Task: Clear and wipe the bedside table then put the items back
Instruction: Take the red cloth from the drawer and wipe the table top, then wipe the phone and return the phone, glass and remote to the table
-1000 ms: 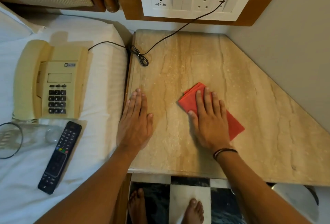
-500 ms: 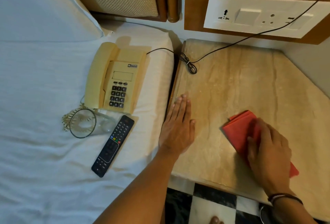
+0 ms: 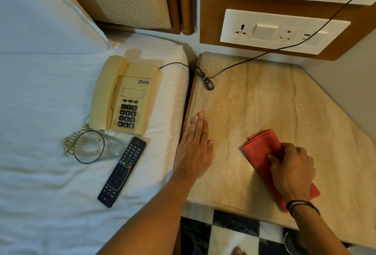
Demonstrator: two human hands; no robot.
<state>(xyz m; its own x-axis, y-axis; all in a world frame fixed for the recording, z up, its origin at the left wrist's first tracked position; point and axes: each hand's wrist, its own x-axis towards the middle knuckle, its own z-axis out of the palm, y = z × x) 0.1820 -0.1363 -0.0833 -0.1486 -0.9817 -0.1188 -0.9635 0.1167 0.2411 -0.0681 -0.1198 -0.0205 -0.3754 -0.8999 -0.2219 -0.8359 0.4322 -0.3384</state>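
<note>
The marble bedside table (image 3: 264,102) holds only a folded red cloth (image 3: 261,145) near its front. My right hand (image 3: 291,171) lies on the cloth with its fingers curled, pinching the fabric. My left hand (image 3: 195,149) rests flat on the table's left edge, fingers together and holding nothing. On the white bed to the left lie a cream telephone (image 3: 124,96), a clear glass (image 3: 93,147) on its side and a black remote (image 3: 123,171).
The phone's black cord (image 3: 205,79) crosses the table's back left corner and runs up to the white switch panel (image 3: 282,31) on the wall. A grey wall (image 3: 345,71) bounds the table on the right. Checkered floor (image 3: 230,234) shows below.
My right hand went from flat on the cloth to curled and pinching it, drawing it toward the front right. My view swung left to take in more of the bed.
</note>
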